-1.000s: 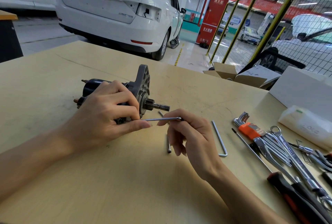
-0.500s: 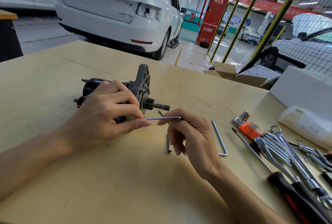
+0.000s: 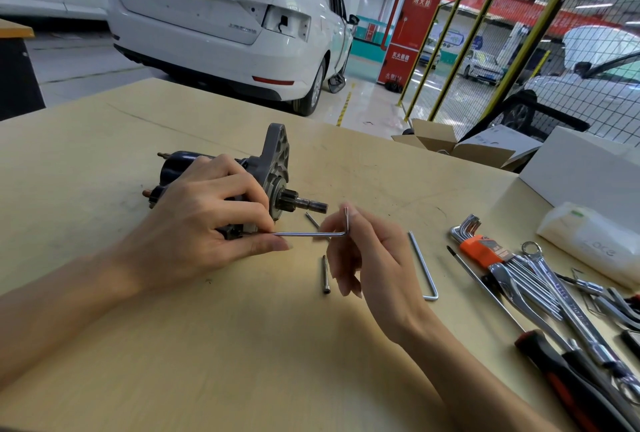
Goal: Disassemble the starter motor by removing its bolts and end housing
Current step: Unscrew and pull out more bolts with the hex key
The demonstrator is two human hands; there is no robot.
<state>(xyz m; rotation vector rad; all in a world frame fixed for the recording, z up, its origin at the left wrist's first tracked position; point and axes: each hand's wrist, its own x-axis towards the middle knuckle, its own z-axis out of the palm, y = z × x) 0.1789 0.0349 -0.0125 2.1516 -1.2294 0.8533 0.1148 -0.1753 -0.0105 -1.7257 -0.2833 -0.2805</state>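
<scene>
1. The starter motor (image 3: 221,186) lies on its side on the wooden bench (image 3: 104,141), its grey end housing (image 3: 275,154) and splined shaft (image 3: 310,204) pointing right.
2. The left hand (image 3: 204,220) lies over the motor body, fingers curled round it, the fingertips down by the lower edge where the tool enters.
3. An L-shaped hex key (image 3: 311,233) runs level from the motor's lower corner to the right; its short leg stands upright, pinched by the right hand (image 3: 367,251), whose other fingers hang loosely curled above the bench.
4. Two loose bolts lie on the bench just below the shaft: one bolt (image 3: 325,274) under the right hand's fingers, a second bolt (image 3: 311,219) partly hidden behind the key.
5. A long hex key (image 3: 423,263) lies just right of the right hand.
6. Farther right are an orange-holdered hex key set (image 3: 479,244), a fan of spanners (image 3: 554,296) and a red-and-black handle (image 3: 568,383).
7. A white plastic packet (image 3: 588,241) and a white box (image 3: 585,172) sit at the bench's right edge; an open cardboard box (image 3: 450,146) stands beyond it, contents unclear.
8. A white car (image 3: 221,23) is parked behind the bench.
</scene>
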